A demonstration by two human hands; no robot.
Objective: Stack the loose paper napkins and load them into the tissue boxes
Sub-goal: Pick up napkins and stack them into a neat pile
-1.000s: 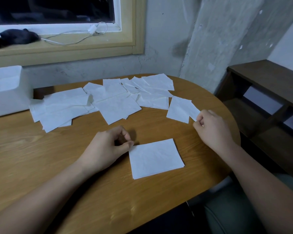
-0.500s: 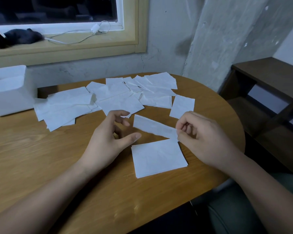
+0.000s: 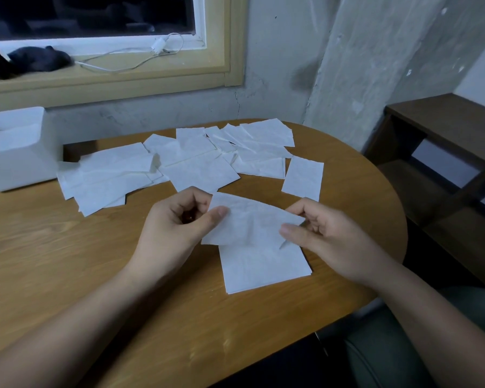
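Observation:
A white paper napkin [image 3: 249, 219] hangs in the air above the table's middle. My left hand [image 3: 179, 222] pinches its left edge and my right hand [image 3: 322, 236] pinches its right edge. Directly below it lies a small neat stack of napkins [image 3: 266, 270] on the wooden table [image 3: 67, 261]. Several loose napkins [image 3: 179, 163] are spread across the far side of the table, and a single one [image 3: 303, 177] lies apart at the right. A white tissue box [image 3: 14, 149] stands open at the far left with napkins inside.
A window sill [image 3: 109, 71] behind the table carries a white cable and a dark object. A dark wooden shelf [image 3: 445, 152] stands to the right of the table. A concrete wall and pillar rise behind.
My right hand picked a napkin from the right side of the table and carried it to the middle. My left hand rose from the stack and took hold of its other edge.

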